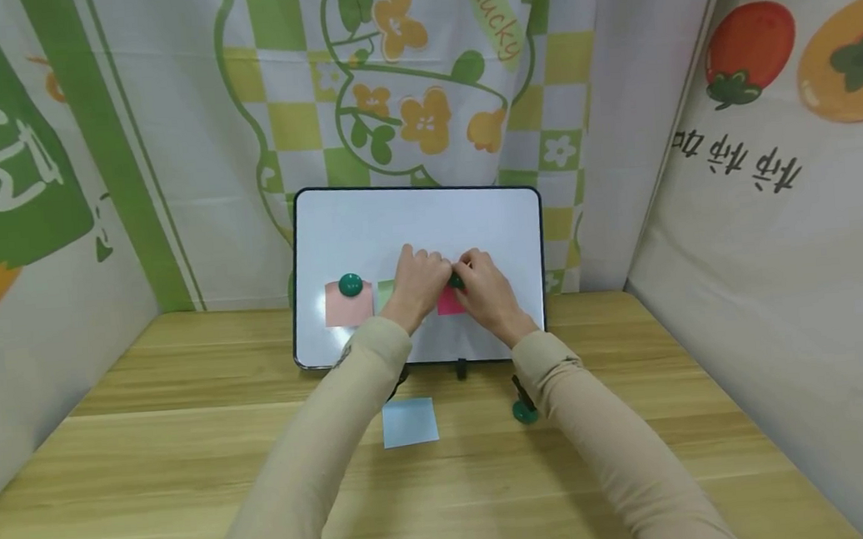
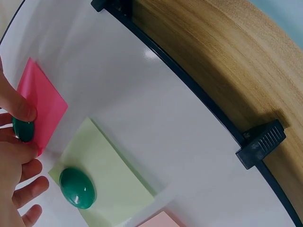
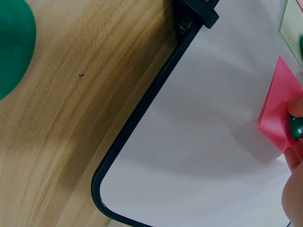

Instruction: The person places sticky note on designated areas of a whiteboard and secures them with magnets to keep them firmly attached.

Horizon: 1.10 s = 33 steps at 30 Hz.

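On the whiteboard (image 1: 412, 212) both hands meet over a bright pink sticky note (image 2: 47, 106). My right hand (image 1: 489, 295) pinches a green round magnet (image 1: 456, 280) against the note's upper part. The left hand (image 1: 421, 283) has its fingers curled and its fingertips at the note's top edge, right beside the magnet. Just left of it hangs a pale green sticky note (image 2: 116, 177) under another green magnet (image 2: 77, 187); the left hand covers most of it in the head view. A light pink sticky note (image 1: 349, 311) hangs farther left, with its own green magnet (image 1: 351, 284).
A light blue sticky note (image 1: 410, 422) lies on the wooden table (image 1: 189, 453) in front of the board. Near the right sleeve sits a loose green magnet (image 1: 524, 413). Black feet (image 2: 261, 144) clip the board's lower edge. Printed curtains (image 1: 189, 136) hang behind and at both sides.
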{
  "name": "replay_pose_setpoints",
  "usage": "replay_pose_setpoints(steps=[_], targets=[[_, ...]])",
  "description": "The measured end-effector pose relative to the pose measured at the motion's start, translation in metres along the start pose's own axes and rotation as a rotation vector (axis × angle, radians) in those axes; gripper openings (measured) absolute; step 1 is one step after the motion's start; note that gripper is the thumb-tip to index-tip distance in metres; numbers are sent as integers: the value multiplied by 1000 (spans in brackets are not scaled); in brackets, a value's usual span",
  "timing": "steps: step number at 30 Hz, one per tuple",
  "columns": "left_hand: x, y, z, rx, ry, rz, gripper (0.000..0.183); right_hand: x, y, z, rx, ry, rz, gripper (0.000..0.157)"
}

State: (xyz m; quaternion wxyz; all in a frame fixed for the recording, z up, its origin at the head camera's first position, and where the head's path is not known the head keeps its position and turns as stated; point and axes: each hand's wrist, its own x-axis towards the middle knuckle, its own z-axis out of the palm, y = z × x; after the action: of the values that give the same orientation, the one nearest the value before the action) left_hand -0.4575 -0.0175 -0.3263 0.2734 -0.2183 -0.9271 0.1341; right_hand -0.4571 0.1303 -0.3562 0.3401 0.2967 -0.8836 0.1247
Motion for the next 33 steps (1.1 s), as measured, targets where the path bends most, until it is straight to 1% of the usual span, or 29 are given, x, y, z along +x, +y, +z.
replay_pose_setpoints(steps=[4,7,10,20,23,30,33], targets=[[0,-1,0,17,27,10,15,0,-1,-1,15,-24,30,19],[-1,-1,1,44,60,26,16,-1,-1,-1,31,-26,44,20],[-1,-2,1,62,73,34,17,-2,-1,-2,41,-16,45,22],[-4,-2,-1,30,49,9,15,-3,-3,-2,34,-8,51,27],[-4,-3,-1,28,48,8,15,-3,-4,-2,31,-8,49,27],[-8,-4,-2,19,22,15,18,-4,-5,-4,38,-22,52,29],[-11,-5,-4,18,26,16,19,-5,-4,-4,37,-27,50,29]])
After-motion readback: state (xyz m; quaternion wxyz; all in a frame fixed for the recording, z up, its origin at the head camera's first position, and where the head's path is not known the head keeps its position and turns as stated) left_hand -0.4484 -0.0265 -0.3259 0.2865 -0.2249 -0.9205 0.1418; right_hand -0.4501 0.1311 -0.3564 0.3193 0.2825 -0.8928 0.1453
